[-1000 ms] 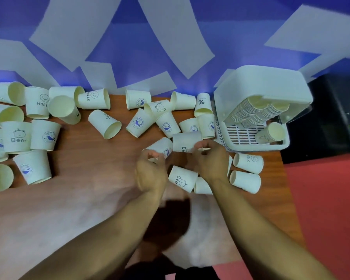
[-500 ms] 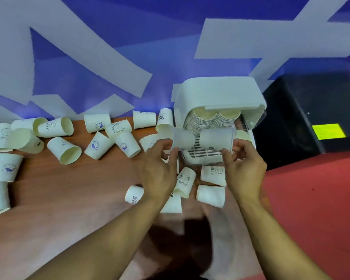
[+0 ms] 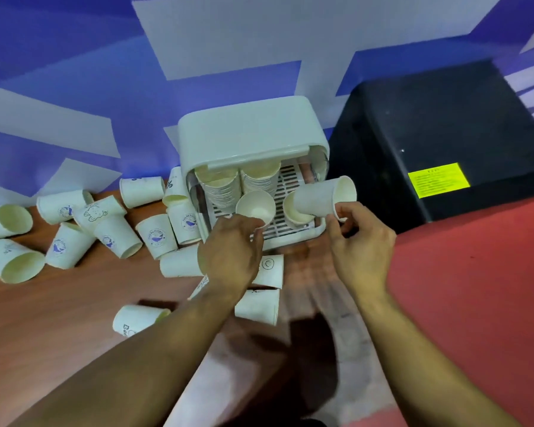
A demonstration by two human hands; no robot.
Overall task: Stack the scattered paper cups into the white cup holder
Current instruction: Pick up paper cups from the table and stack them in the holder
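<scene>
The white cup holder [image 3: 247, 134] stands at the table's back edge, its front open, with two stacks of nested cups [image 3: 238, 183] leaning inside. My left hand [image 3: 228, 254] grips a paper cup [image 3: 256, 206] by its base, mouth towards me, just in front of the left stack. My right hand [image 3: 361, 241] pinches the rim of a second cup [image 3: 318, 197], held sideways over the holder's right side. Below that cup another cup [image 3: 293, 212] lies on the slotted tray.
Several loose cups [image 3: 111, 235] lie scattered on the wooden table [image 3: 59, 318] to the left and under my forearms. A black box [image 3: 444, 134] with a yellow label stands right of the holder. Red floor lies at the right.
Both hands have carried their cups forward to the holder's opening. The left cup now sits at the left stack; the right cup has swung to the holder's right side.
</scene>
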